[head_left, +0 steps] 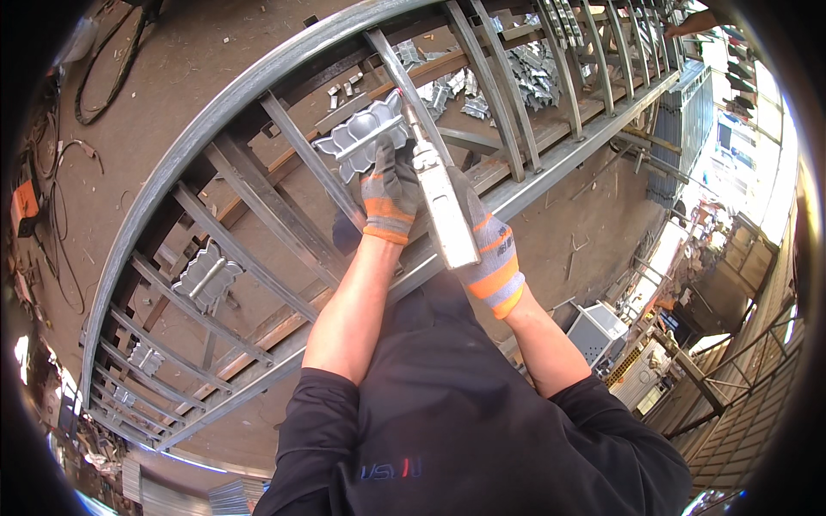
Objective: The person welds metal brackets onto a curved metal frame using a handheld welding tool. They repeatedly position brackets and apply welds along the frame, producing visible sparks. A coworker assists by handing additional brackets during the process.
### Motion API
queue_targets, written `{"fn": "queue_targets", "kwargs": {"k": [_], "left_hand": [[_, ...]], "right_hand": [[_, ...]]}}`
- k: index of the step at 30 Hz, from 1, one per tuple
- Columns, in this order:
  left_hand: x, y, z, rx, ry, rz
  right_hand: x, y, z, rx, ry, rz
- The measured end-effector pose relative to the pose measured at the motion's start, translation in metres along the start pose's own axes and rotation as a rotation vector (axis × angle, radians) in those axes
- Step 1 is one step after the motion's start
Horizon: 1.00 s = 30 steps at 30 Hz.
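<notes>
My left hand [389, 202], in a grey and orange work glove, grips the lower edge of a silver petal-shaped metal ornament [357, 131] with a straight bar across it. The ornament sits between two upright bars of a long steel railing frame [288, 138]. My right hand [495, 254], gloved alike, is closed round a white handheld welding gun [449, 219]. Its narrow metal nozzle points away from me, the tip beside the ornament's right end and the neighbouring bar [397, 64]. A small red light spot shows at the tip. The right fingers are partly hidden behind the gun.
Another ornament [208, 277] sits between bars to the left, with smaller ones farther along. Loose silver metal pieces [533, 77] lie beyond the frame. Cables [86, 95] and an orange tool [24, 209] are on the left floor. Another person's arm [695, 22] reaches in at the far right.
</notes>
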<state>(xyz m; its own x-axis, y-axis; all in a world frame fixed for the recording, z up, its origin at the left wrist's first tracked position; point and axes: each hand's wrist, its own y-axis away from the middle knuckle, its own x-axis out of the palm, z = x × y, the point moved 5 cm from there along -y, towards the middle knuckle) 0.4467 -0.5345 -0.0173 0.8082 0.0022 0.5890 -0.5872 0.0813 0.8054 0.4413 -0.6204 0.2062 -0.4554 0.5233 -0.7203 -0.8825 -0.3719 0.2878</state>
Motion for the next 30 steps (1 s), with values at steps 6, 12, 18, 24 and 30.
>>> {"fn": "queue_targets", "kwargs": {"k": [6, 12, 18, 24, 30], "left_hand": [[0.0, 0.001, 0.0, -0.028, 0.035, -0.04], [0.001, 0.003, -0.002, 0.016, -0.031, -0.032], [0.0, 0.002, -0.001, -0.02, -0.015, -0.045], [0.002, 0.006, 0.0, -0.015, -0.064, -0.039], [0.003, 0.006, 0.001, -0.082, -0.058, 0.003]], "right_hand": [[0.002, -0.003, -0.001, 0.022, -0.017, 0.005], [0.004, -0.005, -0.004, 0.033, -0.029, -0.009], [0.009, -0.005, -0.006, 0.037, 0.0, -0.029], [0.012, -0.003, -0.008, -0.021, 0.101, -0.001], [0.013, -0.004, -0.005, 0.002, 0.098, 0.04]]}}
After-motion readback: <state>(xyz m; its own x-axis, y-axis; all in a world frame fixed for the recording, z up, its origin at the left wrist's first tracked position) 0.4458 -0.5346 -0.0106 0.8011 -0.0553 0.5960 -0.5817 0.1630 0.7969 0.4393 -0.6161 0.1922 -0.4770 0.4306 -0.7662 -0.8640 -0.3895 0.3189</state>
